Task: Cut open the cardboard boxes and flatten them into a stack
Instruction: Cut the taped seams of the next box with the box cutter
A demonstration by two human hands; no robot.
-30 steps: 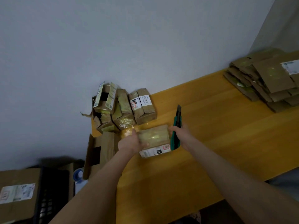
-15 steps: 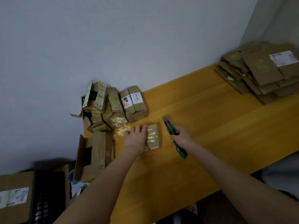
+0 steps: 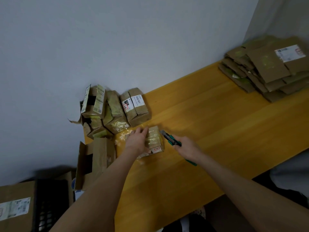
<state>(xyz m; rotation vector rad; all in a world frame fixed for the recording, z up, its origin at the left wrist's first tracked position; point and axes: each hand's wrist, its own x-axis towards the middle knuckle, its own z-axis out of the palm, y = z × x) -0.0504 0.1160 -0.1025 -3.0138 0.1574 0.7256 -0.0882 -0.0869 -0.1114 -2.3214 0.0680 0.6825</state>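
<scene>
A small taped cardboard box [image 3: 154,139] lies on the yellow table [image 3: 209,131], left of centre. My left hand [image 3: 138,141] lies on top of it, fingers straight, thumb at its near side. My right hand [image 3: 187,148] grips a green utility knife [image 3: 170,139] whose blade end points at the box's right side, close to it. A cluster of small sealed boxes [image 3: 117,109] stands against the wall behind. A stack of flattened cardboard [image 3: 270,69] lies at the table's far right corner.
An opened brown box [image 3: 95,158] hangs off the table's left end. Below, on the left, are a black crate [image 3: 50,205] and a labelled carton [image 3: 15,208]. The wall runs along the table's far edge.
The box was turned and set flat under my left hand. My right hand lowered the knife from upright to nearly level and brought its blade end beside the box's right side.
</scene>
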